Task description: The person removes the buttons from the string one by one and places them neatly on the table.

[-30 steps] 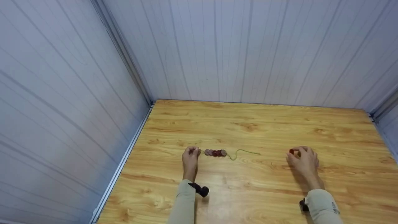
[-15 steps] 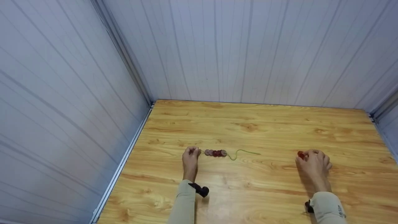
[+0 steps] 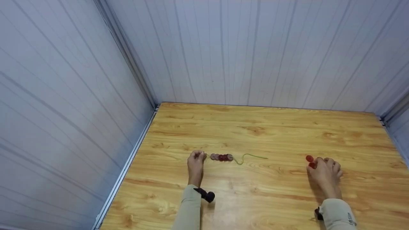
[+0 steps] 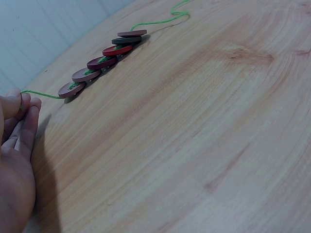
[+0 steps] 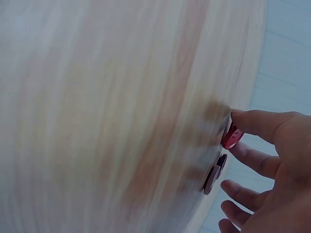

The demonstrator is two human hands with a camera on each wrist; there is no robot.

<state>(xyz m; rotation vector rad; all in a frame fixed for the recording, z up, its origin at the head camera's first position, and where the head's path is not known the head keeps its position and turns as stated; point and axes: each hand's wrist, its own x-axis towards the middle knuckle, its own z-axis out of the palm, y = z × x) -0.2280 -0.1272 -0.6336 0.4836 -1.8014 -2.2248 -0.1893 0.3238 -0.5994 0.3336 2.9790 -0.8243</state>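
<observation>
In the head view my left hand [image 3: 195, 163] pinches the left end of a green string [image 3: 250, 155] between thumb and fingertips. Several round buttons [image 3: 221, 157] in brown, red and dark tones are threaded on it, overlapping in a slanted row; the left wrist view shows the threaded buttons [image 4: 102, 62] leaning on the tabletop. At the right, my right hand [image 3: 326, 172] has thumb and index finger around a red button [image 5: 234, 137], which stands tilted. A second red button [image 3: 309, 158] lies flat just beyond the thumb. Brownish buttons [image 5: 212, 179] sit under the other fingers, partly hidden in the head view.
The wood-grain table [image 3: 255, 131] meets a pale panelled wall [image 3: 243, 57] at its back. Another panelled wall [image 3: 64, 105] runs along the left, with a metal strip at the table's edge. The string's free end trails between the hands.
My right hand has shifted right and slightly nearer; a red button by its fingertips now lies apart on the table, and the fingers are at another red one. My left hand and the string stay still.
</observation>
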